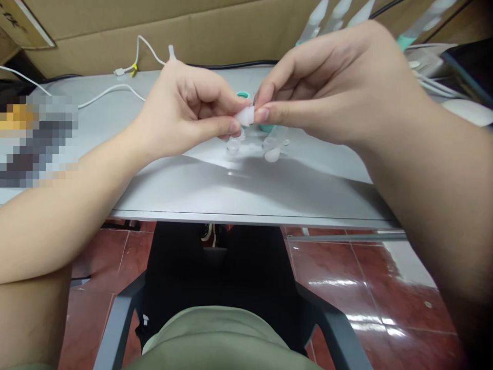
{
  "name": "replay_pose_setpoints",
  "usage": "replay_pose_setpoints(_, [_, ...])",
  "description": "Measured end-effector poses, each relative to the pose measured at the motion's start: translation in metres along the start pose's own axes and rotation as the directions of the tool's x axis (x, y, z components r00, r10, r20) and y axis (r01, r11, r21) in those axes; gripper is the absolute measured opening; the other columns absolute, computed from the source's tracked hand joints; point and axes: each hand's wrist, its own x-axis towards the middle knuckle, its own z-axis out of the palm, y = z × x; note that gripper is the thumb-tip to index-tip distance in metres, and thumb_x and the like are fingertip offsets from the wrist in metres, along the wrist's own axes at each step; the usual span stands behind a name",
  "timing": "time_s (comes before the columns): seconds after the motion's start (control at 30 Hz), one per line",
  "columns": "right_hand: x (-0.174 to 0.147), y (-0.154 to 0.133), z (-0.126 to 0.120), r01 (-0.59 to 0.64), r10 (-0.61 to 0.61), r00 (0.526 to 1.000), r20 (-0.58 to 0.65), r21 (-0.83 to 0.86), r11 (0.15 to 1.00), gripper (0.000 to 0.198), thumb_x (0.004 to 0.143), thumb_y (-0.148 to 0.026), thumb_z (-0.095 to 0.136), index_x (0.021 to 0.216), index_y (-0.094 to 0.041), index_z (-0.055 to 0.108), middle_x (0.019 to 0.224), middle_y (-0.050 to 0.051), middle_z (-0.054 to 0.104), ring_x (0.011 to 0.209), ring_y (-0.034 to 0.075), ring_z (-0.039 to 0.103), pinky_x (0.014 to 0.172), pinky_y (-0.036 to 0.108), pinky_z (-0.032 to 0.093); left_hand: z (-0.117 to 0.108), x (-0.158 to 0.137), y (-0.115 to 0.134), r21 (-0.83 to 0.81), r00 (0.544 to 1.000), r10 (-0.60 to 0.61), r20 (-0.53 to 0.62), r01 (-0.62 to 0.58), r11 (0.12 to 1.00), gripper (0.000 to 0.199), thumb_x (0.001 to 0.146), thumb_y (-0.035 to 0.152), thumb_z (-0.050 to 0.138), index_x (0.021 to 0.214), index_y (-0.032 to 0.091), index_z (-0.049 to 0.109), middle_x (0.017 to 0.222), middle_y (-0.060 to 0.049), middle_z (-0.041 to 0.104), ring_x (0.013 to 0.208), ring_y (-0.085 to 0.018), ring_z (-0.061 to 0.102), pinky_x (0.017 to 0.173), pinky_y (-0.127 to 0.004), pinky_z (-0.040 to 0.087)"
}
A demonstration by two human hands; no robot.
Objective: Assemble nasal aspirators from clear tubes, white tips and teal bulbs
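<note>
Above the table, my left hand [188,108] pinches a small translucent white plastic piece [245,116] between thumb and fingers. My right hand [327,92] closes its thumb and fingertips on the other end of that same piece, so both hands meet on it. Below and behind the fingers lie a teal ring [243,95], a partly hidden teal part [266,128], a small clear plastic part [233,145] and a translucent part with a rounded end [272,154]. What the right fingertips cover cannot be made out.
Cardboard [192,36] walls the back of the grey table [185,190]. A white cable [108,91] runs along the left. Several white-tipped tubes [316,15] stand at back right, near more cables and a dark object [472,72]. Chair armrests [123,318] flank my lap.
</note>
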Motion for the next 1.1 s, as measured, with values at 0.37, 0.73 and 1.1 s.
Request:
replay_pose_setpoints(0.37, [0.002, -0.001, 0.006, -0.001, 0.008, 0.998, -0.059, 0.121, 0.993, 0.064, 0.057, -0.045, 0.135, 0.087, -0.017, 0.087, 0.084, 0.002, 0.085, 0.075, 0.01, 0.078, 0.069, 0.021, 0.063, 0.0, -0.001, 0.008, -0.132, 0.994, 0.11, -0.01, -0.11, 0.985, 0.021, 0.099, 0.043, 0.118, 0.111, 0.029, 0.107, 0.104, -0.002, 0.099, 0.092, -0.025, 0.098, 0.087, -0.041, 0.086])
replay_pose_setpoints(0.73, [0.003, -0.002, 0.006, 0.031, -0.032, 0.999, 0.028, 0.034, 0.999, 0.055, 0.072, -0.052, 0.13, 0.088, -0.021, 0.087, 0.085, -0.001, 0.085, 0.075, 0.009, 0.075, 0.071, 0.023, 0.063, -0.015, 0.007, -0.02, 0.197, 0.98, 0.189, 0.064, -0.198, 0.96, 0.044, 0.101, 0.077, 0.103, 0.107, 0.033, 0.099, 0.093, -0.008, 0.086, 0.085, -0.027, 0.073, 0.081, -0.049, 0.065])
replay_pose_setpoints(1.1, [-0.002, 0.012, -0.041, 0.38, -0.282, 0.925, 0.256, -0.67, 0.638, 0.008, 0.102, -0.032, 0.09, 0.108, -0.034, 0.094, 0.095, -0.006, 0.087, 0.089, 0.012, 0.072, 0.091, 0.028, 0.061, -0.023, 0.002, 0.02, 0.422, 0.926, 0.1, 0.363, -0.259, 0.869, 0.017, 0.1, 0.042, 0.089, 0.106, 0.035, 0.103, 0.084, -0.005, 0.086, 0.064, -0.023, 0.07, 0.074, -0.044, 0.064])
